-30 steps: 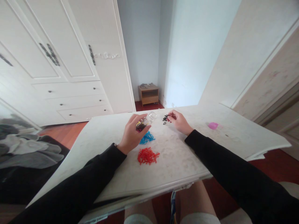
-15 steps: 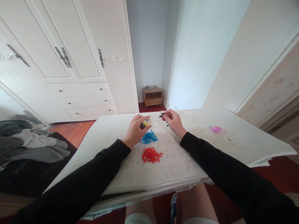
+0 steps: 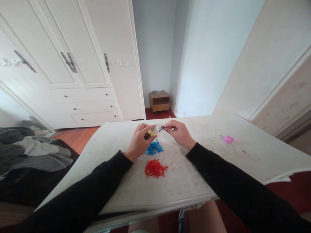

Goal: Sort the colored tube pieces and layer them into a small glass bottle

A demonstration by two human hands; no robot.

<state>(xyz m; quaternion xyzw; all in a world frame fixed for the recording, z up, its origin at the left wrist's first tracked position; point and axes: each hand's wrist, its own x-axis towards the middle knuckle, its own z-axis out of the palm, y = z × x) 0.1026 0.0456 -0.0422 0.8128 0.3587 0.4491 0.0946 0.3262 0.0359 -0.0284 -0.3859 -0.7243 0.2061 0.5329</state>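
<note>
Left fingers [image 3: 143, 126]: gripping clear jar [image 3: 154, 131], part-masking blue pile [image 3: 155, 148] | Right fingers [image 3: 170, 123]: pinching black pieces [image 3: 161, 128] | Lower center: red pile [image 3: 155, 169]

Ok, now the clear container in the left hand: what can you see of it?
The clear container looks like a small see-through bottle or jar; whether plastic or glass, I cannot tell. The left hand grips it between thumb and fingers, hiding much of it. It is tipped sideways beyond the blue pile, its mouth end towards the right hand, which pinches small black pieces there. Yellow and dark contents show inside, near the left palm.
</note>
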